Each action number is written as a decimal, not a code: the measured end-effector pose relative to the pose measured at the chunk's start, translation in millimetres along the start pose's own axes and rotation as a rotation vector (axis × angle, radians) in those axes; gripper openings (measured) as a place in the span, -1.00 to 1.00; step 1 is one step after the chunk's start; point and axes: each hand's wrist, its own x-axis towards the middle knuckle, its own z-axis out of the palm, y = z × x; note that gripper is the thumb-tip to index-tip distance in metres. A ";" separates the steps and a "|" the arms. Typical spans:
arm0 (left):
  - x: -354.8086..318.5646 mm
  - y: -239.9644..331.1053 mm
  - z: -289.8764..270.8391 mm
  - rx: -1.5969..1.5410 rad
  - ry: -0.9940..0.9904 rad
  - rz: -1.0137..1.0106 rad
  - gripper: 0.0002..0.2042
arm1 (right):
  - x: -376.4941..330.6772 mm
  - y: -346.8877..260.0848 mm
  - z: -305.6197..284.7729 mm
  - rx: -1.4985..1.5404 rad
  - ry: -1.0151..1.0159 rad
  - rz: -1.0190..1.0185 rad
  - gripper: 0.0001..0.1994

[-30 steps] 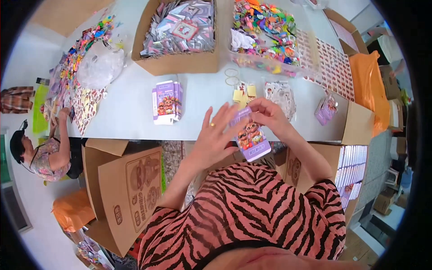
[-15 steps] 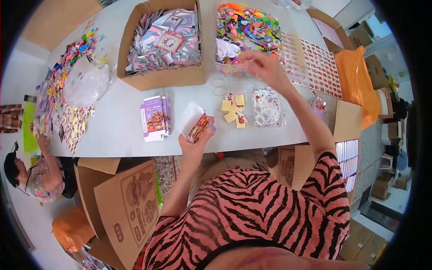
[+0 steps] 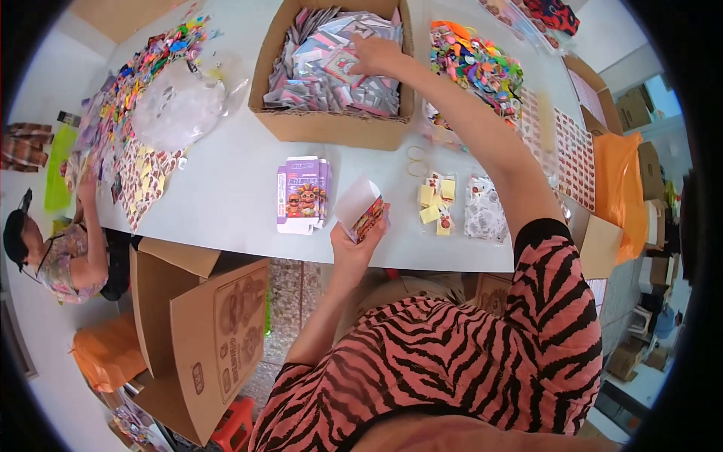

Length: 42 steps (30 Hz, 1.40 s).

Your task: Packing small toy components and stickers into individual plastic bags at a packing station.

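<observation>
My left hand [image 3: 352,248] holds a small open printed carton [image 3: 360,209] just above the near edge of the white table [image 3: 226,203]. My right arm stretches far forward, and my right hand [image 3: 374,54] rests on the pink and silver packets [image 3: 331,68] inside a brown cardboard box [image 3: 331,124]. Whether its fingers grip a packet I cannot tell. A stack of flat purple cartons [image 3: 303,194] lies on the table left of the held carton. Small yellow pieces [image 3: 437,203] lie to its right.
A clear tub of colourful bits [image 3: 474,64] stands right of the box, with sticker sheets [image 3: 568,147] beyond it. Another person [image 3: 56,252] sits at the left by a heap of colourful items [image 3: 139,83]. An open cardboard box [image 3: 199,331] stands on the floor below.
Both hands held the carton a second ago. My right hand has left it and moved from the tub of colourful bits to the box of packets. My left hand keeps the carton.
</observation>
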 end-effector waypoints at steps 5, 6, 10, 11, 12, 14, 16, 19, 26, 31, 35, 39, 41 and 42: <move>2.4 -4.6 -11.1 0.062 0.003 0.051 -0.72 | 5.2 -1.0 0.9 0.056 0.004 0.134 -0.44; 3.9 -4.6 -10.3 0.056 0.000 0.049 -0.72 | 6.4 10.1 5.2 0.050 0.001 0.136 -0.44; 5.1 -2.8 -6.5 0.019 -0.018 0.008 -0.68 | 2.5 27.0 -0.3 0.368 0.087 0.022 -0.71; 4.4 -2.4 -4.6 0.009 -0.028 0.008 -0.68 | -1.7 28.7 -4.6 0.568 0.024 0.084 -0.76; 3.5 -2.7 -3.0 0.012 -0.032 0.009 -0.68 | -3.8 32.5 -4.7 0.569 0.029 0.087 -0.76; 0.9 -4.7 -1.2 -0.010 -0.046 0.001 -0.68 | -9.3 32.6 -9.5 0.460 0.046 0.046 -0.79; -3.3 -7.8 1.3 -0.008 -0.057 0.004 -0.68 | -19.9 27.1 -18.4 0.345 0.017 -0.017 -0.80; -7.2 -9.7 6.1 0.022 -0.089 0.022 -0.68 | -39.7 17.7 -20.0 0.084 0.124 -0.160 -0.79; -6.5 -0.6 14.2 0.129 -0.130 0.057 -0.71 | -71.3 29.4 -57.8 0.087 0.324 -0.389 -0.73; -6.3 6.6 12.1 0.211 -0.133 0.082 -0.69 | -159.4 -22.1 -139.4 0.617 0.131 -0.472 -0.78; -5.9 5.8 15.4 0.292 -0.176 0.095 -0.67 | -210.9 -35.4 -154.2 0.558 0.169 -0.983 -0.85; -7.6 4.6 22.9 0.295 -0.193 0.103 -0.66 | -241.3 -45.5 -153.4 0.280 0.056 -0.804 -0.84; -7.7 5.6 25.4 0.325 -0.214 0.104 -0.66 | -247.4 -46.1 -148.2 0.178 0.061 -0.792 -0.80; -7.8 6.8 26.8 0.352 -0.229 0.109 -0.66 | -249.3 -45.4 -142.1 0.137 0.084 -0.813 -0.80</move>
